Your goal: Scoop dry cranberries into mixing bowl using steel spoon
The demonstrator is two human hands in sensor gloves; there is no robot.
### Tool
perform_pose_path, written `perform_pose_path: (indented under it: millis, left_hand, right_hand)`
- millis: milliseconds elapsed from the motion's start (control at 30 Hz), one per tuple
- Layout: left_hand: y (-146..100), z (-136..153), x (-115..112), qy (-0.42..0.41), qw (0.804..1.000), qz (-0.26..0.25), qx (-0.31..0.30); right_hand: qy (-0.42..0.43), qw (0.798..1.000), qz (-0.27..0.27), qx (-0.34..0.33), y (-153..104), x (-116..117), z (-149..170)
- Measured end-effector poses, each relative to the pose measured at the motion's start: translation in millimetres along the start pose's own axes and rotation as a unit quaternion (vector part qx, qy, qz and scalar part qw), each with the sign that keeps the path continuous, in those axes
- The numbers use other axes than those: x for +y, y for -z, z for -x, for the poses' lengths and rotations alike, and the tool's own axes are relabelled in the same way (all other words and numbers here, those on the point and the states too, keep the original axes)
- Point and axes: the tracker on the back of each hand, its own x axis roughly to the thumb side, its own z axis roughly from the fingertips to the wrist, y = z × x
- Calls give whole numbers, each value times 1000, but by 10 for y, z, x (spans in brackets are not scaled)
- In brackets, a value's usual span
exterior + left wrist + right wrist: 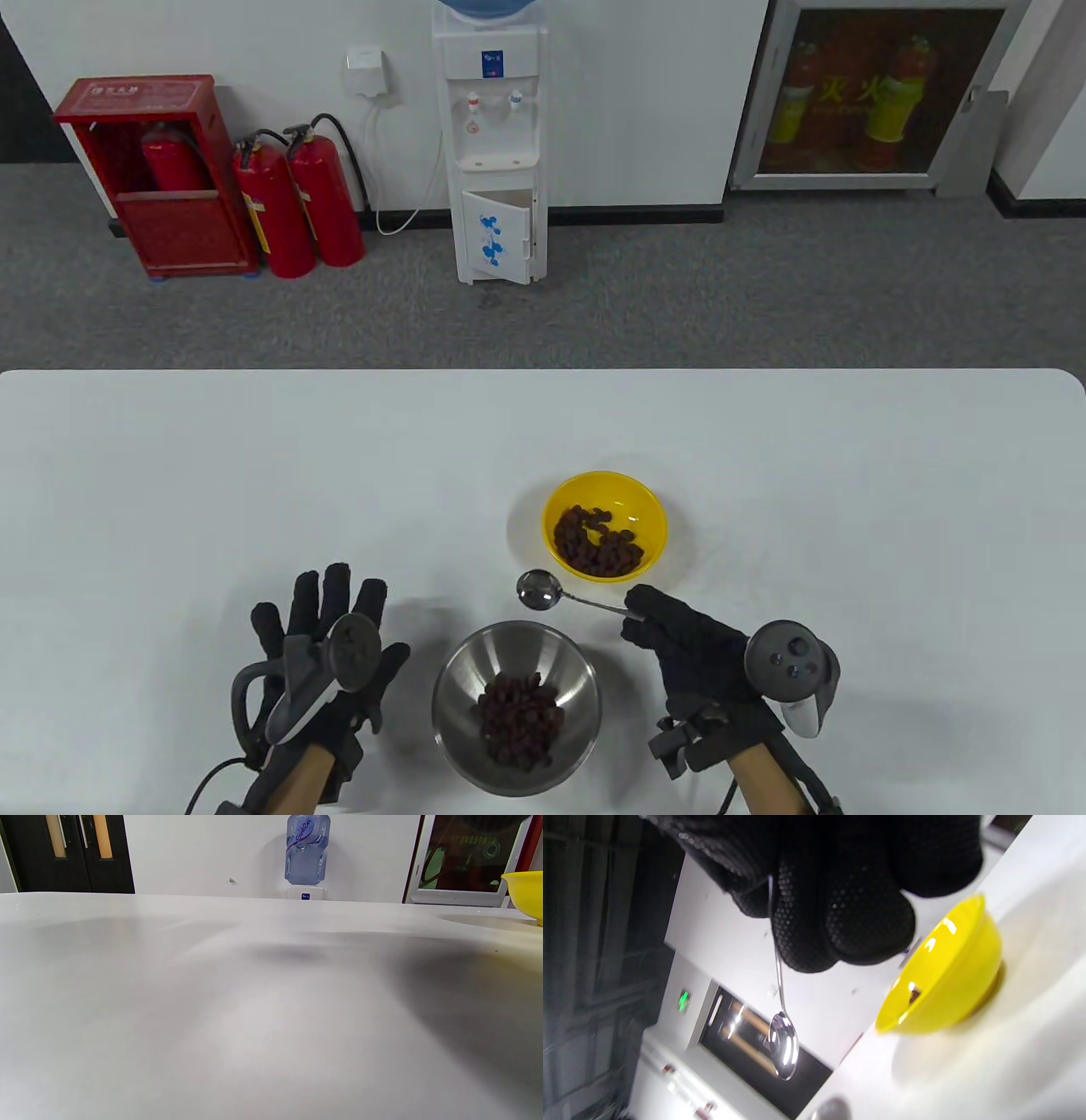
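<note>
A yellow bowl (pixel 605 525) holds dry cranberries (pixel 596 541) on the white table. A steel mixing bowl (pixel 516 706) nearer me also holds cranberries (pixel 519 720). My right hand (pixel 679 643) grips the handle of the steel spoon (pixel 538 589), whose empty head hangs above the table between the two bowls. In the right wrist view the spoon (pixel 783 1046) hangs from my fingers (pixel 840 921) beside the yellow bowl (pixel 946 980). My left hand (pixel 327 645) rests flat with fingers spread, left of the steel bowl, holding nothing. The left wrist view shows only the yellow bowl's rim (pixel 526 893).
The white table (pixel 254 475) stretches wide to the left and far side. Behind it on the floor stand a water dispenser (pixel 496 144) and red fire extinguishers (pixel 297 204).
</note>
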Motion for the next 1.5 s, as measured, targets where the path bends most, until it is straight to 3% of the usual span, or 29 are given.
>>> perform_pose_path:
  millis: [133,333,800,867,1000,1100,1367,1433,1500]
  left_hand:
    - [1,2,-5,-2,1000,3,0]
    - [-2,-2,-13,-7,1000,7,-3]
    - [-2,22,-37,-26,1000,13,0]
    - [-12,38,-32,-29,999,12,4]
    - [-4,73,-55,-33,999,18,12]
    - [2,90,-68,-33,999,21,16]
    - [-20,68,-59,-38,999,22,12]
    - [-32,72,-46,-44,999,20,12]
    - [-41,72,-31,-47,999,17,11]
  right_hand:
    - [-28,989,122,81,115,-86,52]
    - [-107,962,172,183,247,-54,262]
    - [-124,960,142,209,194,81,538]
    - [-92,961,131,226,202,77,578]
    - [15,955,61,291,206,157,708]
    - [41,951,65,299,212,171,720]
    - [12,949,53,311,194,85,729]
    - [-5,943,29,331,161,-14,721]
    - [-13,942,42,333,123,-144,695]
